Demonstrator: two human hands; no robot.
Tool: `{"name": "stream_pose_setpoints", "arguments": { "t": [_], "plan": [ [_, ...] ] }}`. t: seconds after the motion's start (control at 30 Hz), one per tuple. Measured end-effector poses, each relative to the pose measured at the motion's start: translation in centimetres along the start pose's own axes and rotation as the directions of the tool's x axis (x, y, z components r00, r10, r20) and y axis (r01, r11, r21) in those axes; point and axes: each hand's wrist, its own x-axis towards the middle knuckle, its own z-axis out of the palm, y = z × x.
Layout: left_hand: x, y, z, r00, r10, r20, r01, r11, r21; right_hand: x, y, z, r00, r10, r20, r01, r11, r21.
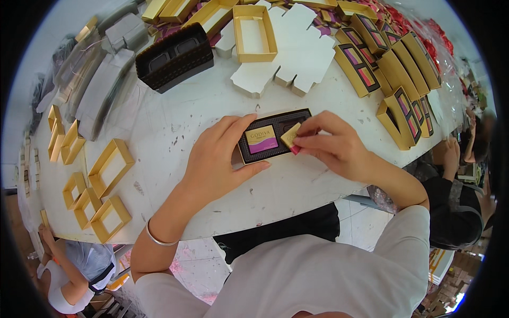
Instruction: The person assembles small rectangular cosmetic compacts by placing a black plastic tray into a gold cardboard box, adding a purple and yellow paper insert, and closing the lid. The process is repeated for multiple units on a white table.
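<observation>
A: Where is the box being worked on?
B: A shallow black-lined box (281, 118) lies on the white counter (175, 127), between the left hand (214, 151) and the right hand (334, 146).

A: What are the hands doing?
B: The left hand is spread around the box's near-left end, fingers along the far edge and thumb by the near edge. The right hand pinches a small gold-and-pink wrapped piece (290, 139) between thumb and fingers, above the box's right part.

A: How much is done?
B: Just beside the left fingertips, a gold-and-purple square (262, 139) sits in the left compartment. The right compartment (289, 125) is partly hidden by the right hand; what shows looks dark and bare. I'd judge this box about half filled.

A: And the others?
B: Beyond the right hand stands a cluster of gold boxes (360, 70) with purple pieces in dark liners, seemingly filled. Left of the left hand stand open gold shells (111, 167), pale inside. Ahead of both hands are another open gold shell (255, 37) and nested black liners (175, 58), so plenty appears left to do.
</observation>
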Motion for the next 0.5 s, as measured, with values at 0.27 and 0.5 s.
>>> {"name": "stream_pose_setpoints", "arguments": {
  "t": [0.27, 0.5],
  "plan": [
    [0.2, -0.2, 0.1, 1.0, 0.014, -0.017, -0.014, 1.0, -0.003, 2.3, 0.2, -0.6, 0.993, 0.112, -0.029, -0.113, 0.991, -0.066],
    [0.3, 0.0, -0.1, 1.0, 0.011, 0.001, -0.011, 1.0, 0.011, 1.7, 1.0, -0.4, 0.974, -0.188, 0.123, 0.211, 0.953, -0.219]
  ]
}}
